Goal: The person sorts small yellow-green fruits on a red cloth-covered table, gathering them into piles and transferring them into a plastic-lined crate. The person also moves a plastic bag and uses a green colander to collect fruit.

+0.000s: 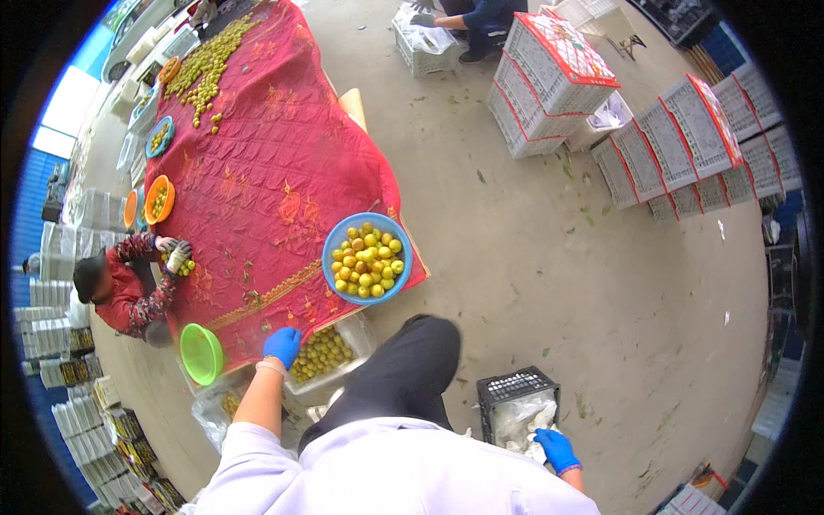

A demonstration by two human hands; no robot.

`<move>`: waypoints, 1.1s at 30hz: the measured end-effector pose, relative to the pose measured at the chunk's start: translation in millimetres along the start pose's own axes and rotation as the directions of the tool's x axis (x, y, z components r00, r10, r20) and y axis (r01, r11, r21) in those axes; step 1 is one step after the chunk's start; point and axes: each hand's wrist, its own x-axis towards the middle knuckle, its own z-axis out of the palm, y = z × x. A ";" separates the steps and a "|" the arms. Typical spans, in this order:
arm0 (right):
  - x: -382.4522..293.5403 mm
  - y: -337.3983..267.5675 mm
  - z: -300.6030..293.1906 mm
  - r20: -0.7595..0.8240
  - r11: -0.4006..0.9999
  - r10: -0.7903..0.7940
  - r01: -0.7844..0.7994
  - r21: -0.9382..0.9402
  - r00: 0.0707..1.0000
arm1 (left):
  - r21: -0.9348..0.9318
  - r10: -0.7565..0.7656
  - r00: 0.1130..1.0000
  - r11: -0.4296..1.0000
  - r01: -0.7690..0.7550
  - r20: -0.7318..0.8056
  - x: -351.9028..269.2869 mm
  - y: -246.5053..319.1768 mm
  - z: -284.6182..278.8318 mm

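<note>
My left hand (283, 346), in a blue glove, is at the near edge of a table covered with a red quilted cloth (257, 174); whether it grips anything cannot be told. My right hand (556, 450), also blue-gloved, holds crumpled white material (539, 438) over a black plastic crate (520, 384) on the floor. A blue plastic basin (329, 251) full of yellow-green round fruit (365, 261) rests on the table's right corner. Below the cloth's edge, a white crate (360, 331) holds more fruit. An empty green basin (201, 354) stands at the near left corner.
A co-worker (125, 290) handles fruit at the table's left side; another crouches by a white crate (421, 61) at the top. Orange basins (159, 199) line the far side. Stacked, red-strapped boxes (547, 90) stand on the floor at right. Loose fruit (206, 64) is heaped at the far end.
</note>
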 end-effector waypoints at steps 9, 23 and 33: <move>145.3 -231.4 -213.3 -0.271 0.903 -0.414 0.429 -0.005 0.869 | 0.081 -0.284 0.843 0.957 0.278 0.456 -23.2 -28.7 163.4; 358.3 -291.3 -436.6 0.134 0.864 -0.331 0.357 -0.356 0.934 | -0.493 -0.225 0.969 0.857 0.150 -0.097 103.1 277.7 49.3; 496.8 -574.2 -497.0 0.350 0.519 -0.618 0.700 -0.491 0.704 | -0.595 -0.475 0.837 0.601 0.534 0.272 62.1 355.6 129.2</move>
